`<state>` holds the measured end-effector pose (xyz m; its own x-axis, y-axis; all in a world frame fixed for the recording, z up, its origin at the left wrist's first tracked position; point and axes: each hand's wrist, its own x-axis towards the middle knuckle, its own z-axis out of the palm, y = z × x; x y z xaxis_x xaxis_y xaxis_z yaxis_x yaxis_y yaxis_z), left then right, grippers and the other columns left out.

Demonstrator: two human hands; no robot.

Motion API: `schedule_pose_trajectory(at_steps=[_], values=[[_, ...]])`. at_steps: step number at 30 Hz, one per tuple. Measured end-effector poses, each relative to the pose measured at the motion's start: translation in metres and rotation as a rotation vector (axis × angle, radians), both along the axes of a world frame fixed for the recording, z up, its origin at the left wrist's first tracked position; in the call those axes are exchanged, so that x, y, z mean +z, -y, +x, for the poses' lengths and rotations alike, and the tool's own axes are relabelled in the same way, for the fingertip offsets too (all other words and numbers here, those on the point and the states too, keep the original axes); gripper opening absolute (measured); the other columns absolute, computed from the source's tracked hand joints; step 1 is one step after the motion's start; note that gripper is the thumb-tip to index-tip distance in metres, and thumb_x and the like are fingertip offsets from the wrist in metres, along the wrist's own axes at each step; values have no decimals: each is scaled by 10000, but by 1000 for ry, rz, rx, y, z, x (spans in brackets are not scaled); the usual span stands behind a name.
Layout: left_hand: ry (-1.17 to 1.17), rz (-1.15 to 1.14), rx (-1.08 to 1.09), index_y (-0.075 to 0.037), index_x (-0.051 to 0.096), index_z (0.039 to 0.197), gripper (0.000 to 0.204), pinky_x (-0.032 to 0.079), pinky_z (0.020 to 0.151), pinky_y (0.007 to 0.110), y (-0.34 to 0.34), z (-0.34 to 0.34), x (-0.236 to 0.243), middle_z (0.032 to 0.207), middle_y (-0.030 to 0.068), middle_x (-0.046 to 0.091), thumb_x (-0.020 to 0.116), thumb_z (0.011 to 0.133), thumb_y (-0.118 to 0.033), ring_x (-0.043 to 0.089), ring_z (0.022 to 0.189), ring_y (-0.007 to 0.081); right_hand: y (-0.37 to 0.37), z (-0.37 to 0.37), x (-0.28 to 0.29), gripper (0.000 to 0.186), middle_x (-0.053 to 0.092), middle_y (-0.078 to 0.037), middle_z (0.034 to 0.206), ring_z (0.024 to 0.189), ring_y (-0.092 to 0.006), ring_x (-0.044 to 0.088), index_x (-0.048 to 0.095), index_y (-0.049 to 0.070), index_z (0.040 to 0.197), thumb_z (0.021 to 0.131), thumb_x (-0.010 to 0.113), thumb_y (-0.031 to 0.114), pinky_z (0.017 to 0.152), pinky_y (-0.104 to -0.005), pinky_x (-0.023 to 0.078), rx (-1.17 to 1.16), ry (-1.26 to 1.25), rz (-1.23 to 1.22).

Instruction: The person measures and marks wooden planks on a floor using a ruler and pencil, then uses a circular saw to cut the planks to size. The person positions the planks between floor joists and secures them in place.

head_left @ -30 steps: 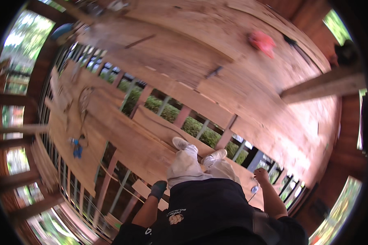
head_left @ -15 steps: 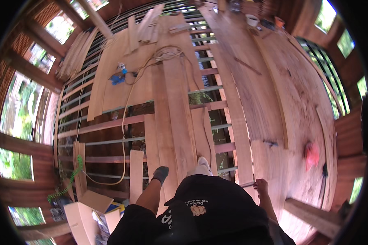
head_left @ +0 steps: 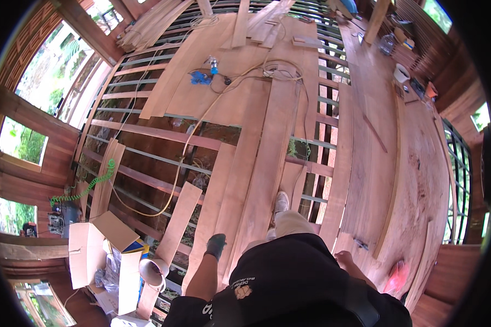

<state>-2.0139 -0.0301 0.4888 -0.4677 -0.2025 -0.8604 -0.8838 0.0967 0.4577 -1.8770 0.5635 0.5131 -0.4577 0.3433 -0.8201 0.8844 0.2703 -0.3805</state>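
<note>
Presently I stand on the long planks (head_left: 245, 188), which run ahead of me over open joists (head_left: 161, 137); one light shoe (head_left: 281, 203) shows near their right edge. Judgement on the step in hand, footing: weight is best kept over the middle of a plank, since the ends may be unfixed and could tip. The yellow cord (head_left: 185, 146) loops across the gap on my left and lies over the sheets ahead, so the feet should clear it.

Pose: both arms hang low, out from my sides. My left hand (head_left: 216, 245), in a dark glove, points forward above the left-hand planks, with nothing visible in it; whether its fingers are spread or pressed together, I cannot tell. My right hand (head_left: 343, 259), bare, looks loosely bent; I cannot tell if it pinches anything. Just beyond it, apart, a small dark tool (head_left: 360, 243) lies on the right-hand flooring (head_left: 390, 207).
</note>
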Motion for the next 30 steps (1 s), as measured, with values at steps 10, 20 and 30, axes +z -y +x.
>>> schedule_pose_trajectory(at_steps=[10,20,30], values=[[-24,-65,311,-116,645,943,172,455,593,336,-11,-70,28,867,28,641,544,895,-247,635,740,163,-50,-323,-54,124,672,-84,764,630,-189,651,674,38,907,907,703,159,543,-339,538,100,-229,-97],[0,-365,-340,-90,664,827,223,507,533,370,30,-87,-40,756,67,674,540,936,-240,641,588,173,117,-529,-2,201,673,-81,796,618,-160,633,652,0,929,933,653,201,538,-297,509,213,-410,-274],[136,-13,378,-174,658,922,258,454,558,428,239,-260,-40,762,84,643,460,996,-322,644,682,264,176,-573,-113,401,698,-182,1196,1136,-375,652,729,63,1133,946,595,392,979,-490,504,1092,13,308]])
